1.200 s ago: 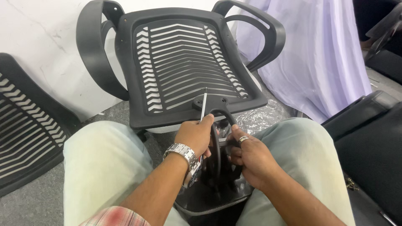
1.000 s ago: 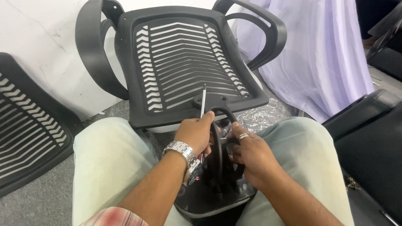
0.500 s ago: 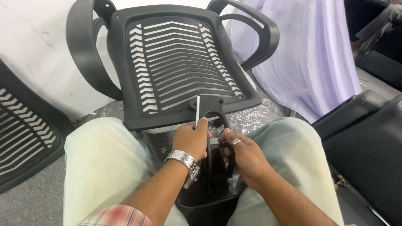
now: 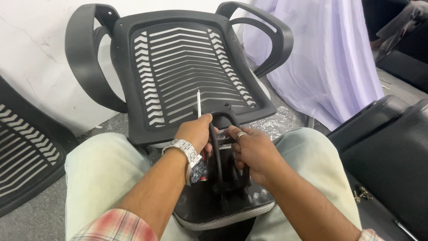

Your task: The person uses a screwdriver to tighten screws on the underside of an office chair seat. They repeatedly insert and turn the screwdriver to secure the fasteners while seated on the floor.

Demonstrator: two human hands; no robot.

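Observation:
My left hand (image 4: 195,132), with a metal watch on its wrist, grips a screwdriver whose thin shaft (image 4: 199,103) points up. My right hand (image 4: 250,151), a ring on one finger, holds a black curved metal bracket (image 4: 225,117) that stands on a black chair seat (image 4: 223,209) between my knees. Both hands are close together on the bracket. Behind it leans a black slotted plastic chair back (image 4: 178,67) with two armrests.
Another slotted chair back (image 4: 22,160) lies at the left. Black cushioned chair parts (image 4: 388,147) sit at the right, with small screws (image 4: 362,194) on the floor beside them. A lilac cloth (image 4: 325,58) hangs at the back right, against a white wall.
The view has shifted a little to the right and down. My hands stay on the bracket and the screwdriver, with only slight movement.

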